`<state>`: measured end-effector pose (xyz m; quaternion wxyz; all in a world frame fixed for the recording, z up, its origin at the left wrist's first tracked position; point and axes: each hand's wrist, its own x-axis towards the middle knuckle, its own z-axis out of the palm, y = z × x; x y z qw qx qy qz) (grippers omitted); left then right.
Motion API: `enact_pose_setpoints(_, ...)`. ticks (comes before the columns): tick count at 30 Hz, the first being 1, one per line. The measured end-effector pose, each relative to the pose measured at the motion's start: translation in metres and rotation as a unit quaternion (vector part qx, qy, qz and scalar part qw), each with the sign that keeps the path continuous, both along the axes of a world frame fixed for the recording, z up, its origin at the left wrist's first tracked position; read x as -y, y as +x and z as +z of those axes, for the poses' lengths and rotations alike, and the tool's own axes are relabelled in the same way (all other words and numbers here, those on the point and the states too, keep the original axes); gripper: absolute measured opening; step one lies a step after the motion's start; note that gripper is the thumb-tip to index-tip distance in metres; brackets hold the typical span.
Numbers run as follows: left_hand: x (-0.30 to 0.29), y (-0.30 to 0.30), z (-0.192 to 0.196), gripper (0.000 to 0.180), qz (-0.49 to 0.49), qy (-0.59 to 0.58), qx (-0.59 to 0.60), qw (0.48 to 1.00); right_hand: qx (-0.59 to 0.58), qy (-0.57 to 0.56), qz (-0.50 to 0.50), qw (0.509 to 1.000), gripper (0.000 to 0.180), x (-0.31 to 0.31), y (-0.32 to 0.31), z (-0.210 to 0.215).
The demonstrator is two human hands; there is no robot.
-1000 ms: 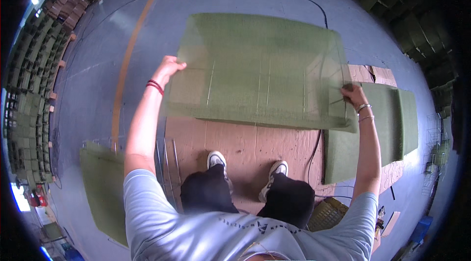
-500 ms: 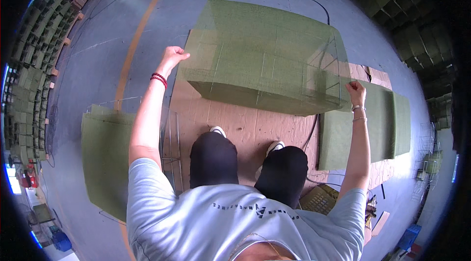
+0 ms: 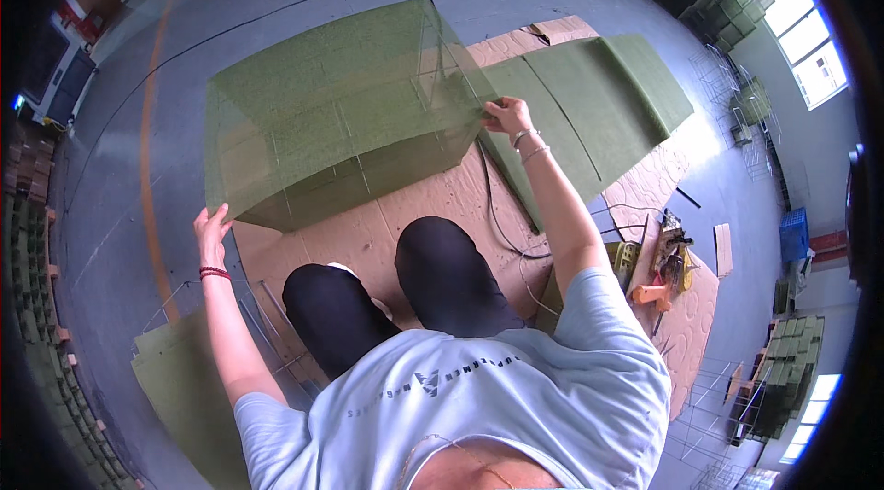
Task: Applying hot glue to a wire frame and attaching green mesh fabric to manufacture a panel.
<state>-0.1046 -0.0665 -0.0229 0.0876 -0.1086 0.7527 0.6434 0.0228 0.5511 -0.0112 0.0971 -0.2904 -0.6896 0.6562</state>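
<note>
A see-through green mesh sheet lies over a box-shaped wire frame in front of me, standing on cardboard. My left hand has its fingertips closed on the sheet's near left corner. At the near right corner, my right hand pinches the sheet's edge between thumb and fingers. Both arms are stretched out wide. Thin metal rods show through the mesh, and its near side hangs in shadow.
Flat green mesh sheets lie on the right beside a black cable. An orange-handled tool sits among tools on cardboard. Another green mesh piece with wire parts stands at lower left. Bare wire frames lean by the right wall.
My view has turned right, so the frame now sits further left and tilted. Both hands remain at the mesh's near corners, the left lower and the right higher in the picture.
</note>
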Motion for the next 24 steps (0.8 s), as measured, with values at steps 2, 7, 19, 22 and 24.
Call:
enact_pose_setpoints(2,-0.006,0.007,-0.003,0.025,0.000,0.023,-0.012,1.000,-0.037,-0.050,-0.010,0.998,0.014,0.005,0.011,-0.013)
enact_pose_setpoints(7,-0.020,0.025,-0.016,0.029,0.063,0.089,-0.063,0.992,-0.090,-0.084,-0.073,0.990,0.014,0.020,0.020,-0.046)
enact_pose_setpoints(19,-0.028,0.030,-0.080,0.027,0.225,0.346,-0.086,0.907,-0.254,-0.298,-0.159,0.906,0.009,0.039,0.007,-0.081)
enact_pose_setpoints(22,-0.030,0.024,-0.086,0.019,0.244,0.361,-0.081,0.897,-0.268,-0.299,-0.186,0.897,0.012,0.041,0.002,-0.083)
enact_pose_setpoints(24,-0.032,0.020,-0.086,0.018,0.252,0.369,-0.072,0.892,-0.273,-0.288,-0.180,0.900,0.011,0.036,0.008,-0.081)
